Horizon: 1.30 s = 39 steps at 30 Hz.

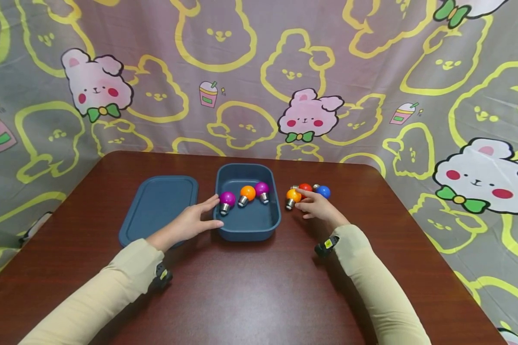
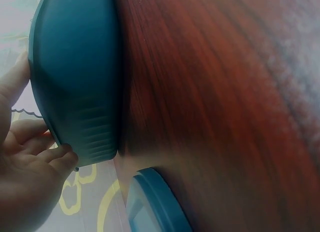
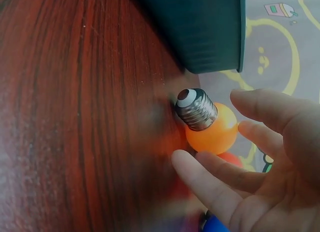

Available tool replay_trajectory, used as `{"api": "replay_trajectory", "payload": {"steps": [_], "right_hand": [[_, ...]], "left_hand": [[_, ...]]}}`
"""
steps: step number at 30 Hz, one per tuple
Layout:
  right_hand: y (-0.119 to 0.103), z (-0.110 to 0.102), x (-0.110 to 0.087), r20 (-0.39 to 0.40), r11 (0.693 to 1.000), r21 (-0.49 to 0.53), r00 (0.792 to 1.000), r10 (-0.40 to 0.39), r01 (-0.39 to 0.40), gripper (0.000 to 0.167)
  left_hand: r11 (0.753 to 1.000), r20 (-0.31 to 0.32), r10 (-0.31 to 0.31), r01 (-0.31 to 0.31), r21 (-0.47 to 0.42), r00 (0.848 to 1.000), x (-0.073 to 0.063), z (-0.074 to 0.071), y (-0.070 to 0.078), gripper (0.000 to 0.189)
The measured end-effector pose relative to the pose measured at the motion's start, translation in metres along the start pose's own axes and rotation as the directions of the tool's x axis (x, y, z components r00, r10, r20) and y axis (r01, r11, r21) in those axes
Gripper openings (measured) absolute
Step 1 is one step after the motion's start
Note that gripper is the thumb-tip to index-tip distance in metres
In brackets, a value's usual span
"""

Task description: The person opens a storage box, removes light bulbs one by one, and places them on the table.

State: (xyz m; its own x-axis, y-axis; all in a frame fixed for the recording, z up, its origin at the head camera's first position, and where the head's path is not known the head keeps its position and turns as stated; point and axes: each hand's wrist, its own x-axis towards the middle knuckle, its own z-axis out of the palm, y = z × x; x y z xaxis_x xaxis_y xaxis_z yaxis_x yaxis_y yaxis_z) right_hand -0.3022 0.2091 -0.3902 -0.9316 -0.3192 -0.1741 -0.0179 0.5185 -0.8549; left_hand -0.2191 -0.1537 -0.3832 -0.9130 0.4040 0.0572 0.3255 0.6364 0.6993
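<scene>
My left hand (image 1: 194, 221) rests on the left rim of a dark blue box (image 1: 247, 235), thumb and fingers spread apart; the left wrist view shows the fingertips at that rim. Inside the box lie a purple light bulb (image 1: 227, 199), an orange light bulb (image 1: 248, 193) and another purple light bulb (image 1: 262, 188). To the right of the box, my right hand (image 1: 318, 207) is spread around another orange light bulb (image 3: 212, 134) on the table, not pinching it. Beyond it, a red light bulb (image 1: 304, 188) is partly covered by the hand, next to a blue light bulb (image 1: 323, 192).
A flat blue lid (image 1: 159, 203) lies on the table left of the box, partly under my left forearm. The brown wooden table (image 1: 259, 287) reaches back to a patterned curtain (image 1: 241, 72). Each wrist wears a small black camera.
</scene>
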Motion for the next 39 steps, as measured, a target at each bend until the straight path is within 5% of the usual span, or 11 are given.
{"api": "replay_trajectory", "payload": {"steps": [15,26,33,39], "right_hand": [[0.000,-0.004,-0.002,0.024,0.998,0.016,0.997,-0.067,0.067,0.064],[-0.005,-0.010,-0.003,0.020,1.000,-0.003,1.000,0.004,-0.004,0.061],[-0.040,-0.026,-0.007,0.046,0.998,-0.020,0.997,-0.061,0.062,0.055],[-0.080,-0.019,0.001,0.033,0.990,-0.048,0.990,-0.134,0.136,0.056]], "left_hand": [[1.000,0.002,-0.011,0.011,0.001,1.000,0.001,0.000,0.000,0.073],[1.000,-0.014,0.014,-0.013,0.013,1.000,0.001,0.002,-0.003,0.071],[1.000,-0.028,0.017,-0.016,0.013,0.999,0.000,0.002,-0.002,0.070],[1.000,-0.021,0.013,-0.012,0.009,1.000,0.001,0.002,0.000,0.070]]}}
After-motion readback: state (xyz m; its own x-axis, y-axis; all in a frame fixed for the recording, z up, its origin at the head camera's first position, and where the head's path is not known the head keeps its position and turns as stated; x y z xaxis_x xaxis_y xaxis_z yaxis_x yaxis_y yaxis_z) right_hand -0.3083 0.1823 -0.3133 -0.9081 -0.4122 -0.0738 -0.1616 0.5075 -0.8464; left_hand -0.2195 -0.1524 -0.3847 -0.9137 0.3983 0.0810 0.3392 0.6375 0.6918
